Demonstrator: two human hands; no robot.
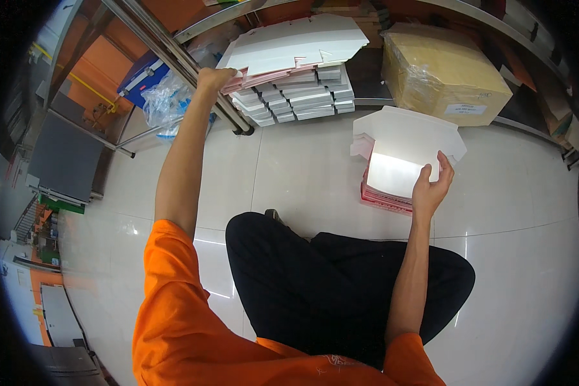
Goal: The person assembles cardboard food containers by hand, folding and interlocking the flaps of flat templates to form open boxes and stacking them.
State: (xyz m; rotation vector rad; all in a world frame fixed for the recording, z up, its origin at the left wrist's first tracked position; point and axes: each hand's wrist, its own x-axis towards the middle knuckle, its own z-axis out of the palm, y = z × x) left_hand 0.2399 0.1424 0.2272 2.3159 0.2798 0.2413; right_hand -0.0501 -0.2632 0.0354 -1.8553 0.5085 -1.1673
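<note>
A tall stack of flat, die-cut cardboard carton blanks point(299, 42), white on top with pinkish-red edges, lies at the far middle on bundles of grey-white folded card point(302, 96). My left hand point(216, 78) is stretched out to its near left corner, its fingers closed on the edge of the blanks. How many it grips is hidden. On the floor to the right is a smaller pile of white blanks point(399, 147) with red sides. My right hand point(433, 186) lies at that pile's right edge, thumb and fingers apart, gripping nothing.
A metal rack post point(228, 116) stands right beside my left hand. Behind the small pile sits a large plastic-wrapped brown box point(444, 71). Clear plastic bags point(166, 100) and a blue bin point(141, 80) are at the left. My crossed legs point(341, 276) are in front.
</note>
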